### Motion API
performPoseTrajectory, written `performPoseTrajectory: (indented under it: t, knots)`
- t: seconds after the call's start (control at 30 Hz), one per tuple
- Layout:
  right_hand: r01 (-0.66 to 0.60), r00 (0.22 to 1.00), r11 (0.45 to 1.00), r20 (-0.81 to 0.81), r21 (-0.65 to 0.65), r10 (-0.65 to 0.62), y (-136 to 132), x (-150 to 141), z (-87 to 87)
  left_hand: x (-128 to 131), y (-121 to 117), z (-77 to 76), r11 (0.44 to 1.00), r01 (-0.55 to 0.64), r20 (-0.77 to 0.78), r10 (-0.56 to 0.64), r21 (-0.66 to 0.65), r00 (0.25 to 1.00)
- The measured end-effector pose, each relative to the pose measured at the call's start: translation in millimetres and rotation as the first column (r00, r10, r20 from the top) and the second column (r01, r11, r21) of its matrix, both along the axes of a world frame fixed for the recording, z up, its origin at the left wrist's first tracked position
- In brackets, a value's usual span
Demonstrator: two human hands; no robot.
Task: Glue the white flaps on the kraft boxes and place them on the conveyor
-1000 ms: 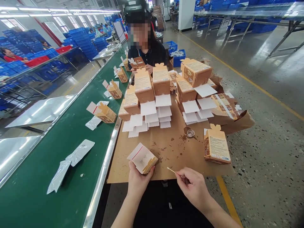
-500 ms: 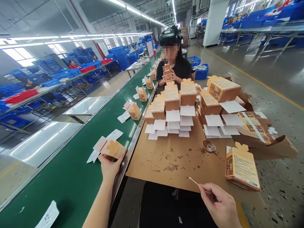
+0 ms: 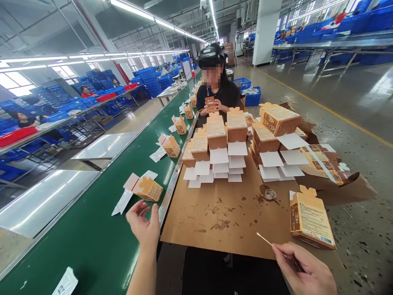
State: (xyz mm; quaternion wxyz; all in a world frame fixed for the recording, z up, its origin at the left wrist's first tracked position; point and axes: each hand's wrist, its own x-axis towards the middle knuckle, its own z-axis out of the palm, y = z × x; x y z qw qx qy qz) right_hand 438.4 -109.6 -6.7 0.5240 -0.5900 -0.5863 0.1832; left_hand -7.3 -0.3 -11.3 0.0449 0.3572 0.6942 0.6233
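My left hand [image 3: 143, 223] is open, its fingers curved and apart, just short of a small brown carton [image 3: 149, 189] on the green conveyor belt [image 3: 101, 229]. That carton has a raised flap with a red strip and lies by a silver-white packet [image 3: 123, 201]. In my right hand [image 3: 302, 266] a cotton swab [image 3: 264, 239] is pinched, its tip pointing up and left over the cardboard sheet [image 3: 190, 221]. Beyond it on the sheet is a small clear dish [image 3: 270, 194] among dark wet spots. A single carton [image 3: 312, 219] lies to the right, near my right hand.
Stacked cartons [image 3: 201, 148] with white flaps hanging out fill the far side of the sheet, with a second stack [image 3: 267, 137] to the right. A co-worker [image 3: 219, 92] sits behind them holding a carton. More cartons [image 3: 170, 146] and packets line the belt.
My left hand has let go of the carton on the belt and drawn back toward me. My right hand, with the swab, has shifted right and slightly down.
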Motion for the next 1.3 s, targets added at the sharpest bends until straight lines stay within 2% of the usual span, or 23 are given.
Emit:
performPoseTrajectory:
  t: [0.03,0.1,0.2,0.27,0.3,0.37,0.47,0.53,0.6,0.67,0.73,0.77,0.83,0.93,1.03,1.1,1.17,1.23,1.27,1.3]
  knots:
    - [-0.019,1.0,1.0,-0.005,-0.006,0.019,0,3,2.7,10,14,11.2,0.996,0.087,0.039,-0.087,0.003,0.995]
    - [-0.056,0.998,0.998,-0.007,0.01,0.056,2,5,8.9,30,59,40.8,0.969,0.242,0.151,-0.231,-0.056,0.961]
    - [-0.062,0.998,0.996,-0.006,0.066,0.063,9,0,19.9,57,141,80.3,0.884,0.391,0.326,-0.301,-0.258,0.896]
    - [-0.042,0.999,0.994,-0.002,0.098,0.043,13,-1,26.5,68,181,90.8,0.838,0.436,0.388,-0.302,-0.327,0.871]
    - [-0.027,1.0,0.993,0.007,0.115,0.026,14,1,29.1,72,194,91.3,0.823,0.451,0.41,-0.301,-0.345,0.861]
    - [0.008,0.998,0.99,0.057,0.139,-0.016,18,10,33.1,75,201,87.1,0.801,0.479,0.454,-0.298,-0.36,0.84]
    - [0.02,0.973,0.993,0.225,0.113,-0.045,29,33,38.8,66,174,80.3,0.804,0.502,0.504,-0.305,-0.318,0.808]
    - [0.022,0.934,0.999,0.355,0.031,-0.032,44,47,44.2,52,139,76.7,0.826,0.494,0.523,-0.305,-0.27,0.796]
    - [0.026,0.878,0.991,0.477,-0.128,0.038,66,57,50.3,36,96,68.4,0.84,0.502,0.555,-0.321,-0.207,0.767]
    - [0.043,0.82,0.951,0.555,-0.305,0.141,90,62,54.8,26,52,51.4,0.819,0.562,0.642,-0.373,-0.11,0.67]
    - [0.06,0.787,0.916,0.584,-0.397,0.201,113,61,55.8,27,13,26.9,0.792,0.607,0.723,-0.385,-0.059,0.573]
    - [0.064,0.776,0.905,0.591,-0.42,0.22,122,60,55.0,33,-4,14.0,0.788,0.613,0.749,-0.375,-0.053,0.547]
    - [0.064,0.755,0.886,0.603,-0.458,0.258,137,55,51.7,52,-27,-8.3,0.793,0.605,0.761,-0.351,-0.067,0.545]
    - [0.06,0.724,0.869,0.621,-0.491,0.301,150,53,48.0,84,-39,-22.8,0.783,0.617,0.737,-0.369,-0.082,0.567]
    - [0.064,0.702,0.866,0.639,-0.495,0.314,151,59,50.9,103,-35,-17.9,0.746,0.66,0.698,-0.425,-0.091,0.577]
    - [0.063,0.704,0.882,0.647,-0.467,0.293,141,63,53.5,109,-32,-12.2,0.729,0.677,0.683,-0.447,-0.096,0.578]
    - [0.029,0.75,0.93,0.623,-0.367,0.223,122,60,51.3,112,-31,-8.6,0.727,0.68,0.678,-0.453,-0.095,0.579]
    - [-0.058,0.834,0.975,0.527,-0.214,0.165,96,42,41.0,113,-33,-7.6,0.729,0.678,0.674,-0.454,-0.096,0.583]
    - [-0.111,0.874,0.984,0.458,-0.138,0.163,82,27,32.8,113,-34,-7.7,0.729,0.678,0.671,-0.455,-0.098,0.586]
    - [-0.2,0.891,0.973,0.393,-0.111,0.228,69,9,22.9,112,-35,-8.3,0.727,0.68,0.668,-0.457,-0.101,0.588]
